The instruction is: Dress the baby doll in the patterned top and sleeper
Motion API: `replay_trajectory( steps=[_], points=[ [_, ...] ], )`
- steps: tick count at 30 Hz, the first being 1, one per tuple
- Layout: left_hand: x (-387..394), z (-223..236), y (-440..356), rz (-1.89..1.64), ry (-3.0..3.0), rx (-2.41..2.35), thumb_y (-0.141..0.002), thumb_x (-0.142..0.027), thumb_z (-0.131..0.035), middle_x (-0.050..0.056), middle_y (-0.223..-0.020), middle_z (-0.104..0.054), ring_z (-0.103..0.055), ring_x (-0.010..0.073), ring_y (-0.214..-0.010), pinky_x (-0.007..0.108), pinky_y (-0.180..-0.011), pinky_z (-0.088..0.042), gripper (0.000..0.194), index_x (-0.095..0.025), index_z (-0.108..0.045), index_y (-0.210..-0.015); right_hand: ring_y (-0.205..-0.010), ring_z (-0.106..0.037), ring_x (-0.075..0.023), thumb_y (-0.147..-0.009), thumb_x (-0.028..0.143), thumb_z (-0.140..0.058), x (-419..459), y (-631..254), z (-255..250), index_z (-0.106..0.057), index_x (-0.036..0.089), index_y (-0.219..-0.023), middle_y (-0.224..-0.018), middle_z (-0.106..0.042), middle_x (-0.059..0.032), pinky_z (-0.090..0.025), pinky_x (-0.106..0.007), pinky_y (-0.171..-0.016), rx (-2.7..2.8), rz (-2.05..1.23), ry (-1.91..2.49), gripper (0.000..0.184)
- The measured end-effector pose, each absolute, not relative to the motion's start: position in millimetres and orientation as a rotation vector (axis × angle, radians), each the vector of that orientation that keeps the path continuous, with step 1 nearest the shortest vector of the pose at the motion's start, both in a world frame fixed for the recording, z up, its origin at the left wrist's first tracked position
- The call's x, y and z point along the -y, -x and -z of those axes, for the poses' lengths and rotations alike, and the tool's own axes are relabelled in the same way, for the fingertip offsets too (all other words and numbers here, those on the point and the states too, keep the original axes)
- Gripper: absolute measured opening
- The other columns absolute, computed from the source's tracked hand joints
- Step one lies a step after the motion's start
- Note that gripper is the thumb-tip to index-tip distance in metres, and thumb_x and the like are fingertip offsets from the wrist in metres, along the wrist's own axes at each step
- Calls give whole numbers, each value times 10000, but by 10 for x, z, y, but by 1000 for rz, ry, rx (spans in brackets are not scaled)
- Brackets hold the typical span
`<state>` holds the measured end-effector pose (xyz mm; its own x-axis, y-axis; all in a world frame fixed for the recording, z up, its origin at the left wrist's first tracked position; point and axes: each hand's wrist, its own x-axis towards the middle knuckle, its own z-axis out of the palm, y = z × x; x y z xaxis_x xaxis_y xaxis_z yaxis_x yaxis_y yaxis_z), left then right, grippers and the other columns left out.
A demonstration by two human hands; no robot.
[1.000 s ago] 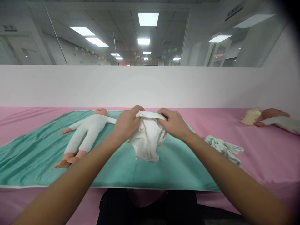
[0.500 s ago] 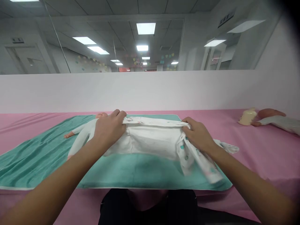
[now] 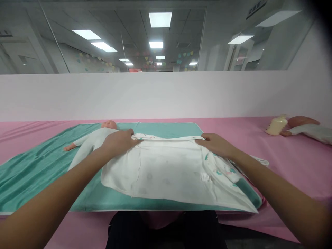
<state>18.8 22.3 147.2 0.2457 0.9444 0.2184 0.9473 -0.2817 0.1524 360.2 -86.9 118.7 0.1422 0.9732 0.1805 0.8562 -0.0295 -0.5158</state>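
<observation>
A white baby garment [image 3: 166,169] with small green and pink prints lies spread over the green towel [image 3: 88,200]. Its plain inner side shows, and the far edge is folded into a narrow band. My left hand [image 3: 119,141] is closed on the left end of that band. At the band's right end, my right hand [image 3: 216,142] grips the cloth too, with a printed part of the garment bunched below it. Just beyond my left forearm lies a baby doll [image 3: 94,138] in a pale suit, partly hidden by that arm.
Pink cloth [image 3: 249,138] covers the table under the towel. At the far right a pale yellow bottle [image 3: 277,125] stands beside a second doll [image 3: 308,129]. A white wall [image 3: 160,97] with windows above closes off the back.
The garment has come down and spread flatter toward me, its loose part now covering more of the towel. Both hands have lowered while keeping hold of the band. The view has tilted slightly.
</observation>
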Motion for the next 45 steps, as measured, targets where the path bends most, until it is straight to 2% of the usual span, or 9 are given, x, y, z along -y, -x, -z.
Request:
replay_trajectory(
  steps=[3, 7, 12, 17, 20, 26, 30, 35, 45],
  points=[
    [-581, -1169, -309, 170, 2456, 1916, -706, -707, -395, 126, -873, -666, -609, 301, -796, 396, -684, -436, 573, -207, -584, -910, -625, -510, -154, -826, 491, -417, 413, -3594, -906, -521, 191, -684, -720, -567, -26, -304, -237, -513, 1833, -184, 2127, 348],
    [-1075, -742, -541, 139, 2391, 1981, -760, -636, -391, 177, -980, -640, -590, 329, -911, 409, -716, -443, 541, -170, -568, -970, -774, -584, -213, -842, 410, -401, -259, -3494, -590, -598, 187, -845, -874, -627, -82, -383, -280, -606, 1850, -64, 2399, 297],
    [-1515, -190, -729, 343, 2267, 1832, -838, -280, -394, 184, -988, -600, -538, 322, -974, 391, -718, -428, 280, -139, -536, -1034, -833, -592, -235, -887, 329, -356, -920, -3362, -178, -593, 182, -992, -924, -627, -114, -403, -322, -678, 1821, 167, 2446, 298],
    [-1461, -17, -886, 499, 2200, 1467, -814, -76, -337, 188, -1146, -518, -456, 330, -1060, 490, -853, -328, 368, -152, -519, -1125, -972, -526, -257, -843, 122, -380, -1088, -3236, 135, -577, 174, -1037, -1083, -581, -132, -333, -397, -855, 1917, 525, 2229, 281],
    [-1295, -13, -1035, 504, 2325, 1289, -830, -76, -333, 158, -1175, -513, -437, 301, -1080, 455, -861, -332, 370, -179, -529, -1126, -1075, -453, -256, -834, 69, -355, -996, -3069, 178, -554, 167, -1107, -1219, -511, -124, -276, -388, -930, 1969, 628, 1991, 352],
    [-1290, 235, -1146, 455, 2584, 1363, -881, -179, -316, 118, -1043, -582, -499, 246, -1025, 386, -892, -373, 283, -165, -575, -994, -1032, -476, -208, -908, 257, -336, -963, -2776, 338, -562, 160, -1057, -1083, -574, -89, -346, -301, -888, 2022, 172, 1908, 288],
    [-1412, 328, -1073, 515, 2539, 1467, -864, -316, -398, 135, -1318, -449, -371, 280, -1232, 420, -1005, -309, 349, -170, -507, -1162, -1176, -388, -238, -910, 344, -340, -1035, -2774, 435, -510, 121, -1158, -1258, -483, -127, -289, -348, -986, 1991, 142, 1993, 375],
    [-1404, 300, -1053, 546, 2490, 1462, -851, -369, -421, 120, -1476, -250, -198, 298, -1348, 452, -1067, -223, 564, -191, -305, -1373, -1314, -194, -290, -885, 441, -376, -1036, -2789, 433, -215, 156, -1413, -1474, -203, -113, -193, -448, -1050, 1916, 322, 2026, 621],
    [-1658, 408, -963, 393, 2756, 1627, -910, -490, -213, 96, -1471, -285, -279, 291, -1323, 447, -1049, -261, 561, -232, -270, -1405, -1337, -211, -270, -901, 581, -183, -1151, -2982, 415, -127, 220, -1447, -1500, -161, -87, -217, -461, -1046, 2024, -15, 2166, 657]
  ],
)
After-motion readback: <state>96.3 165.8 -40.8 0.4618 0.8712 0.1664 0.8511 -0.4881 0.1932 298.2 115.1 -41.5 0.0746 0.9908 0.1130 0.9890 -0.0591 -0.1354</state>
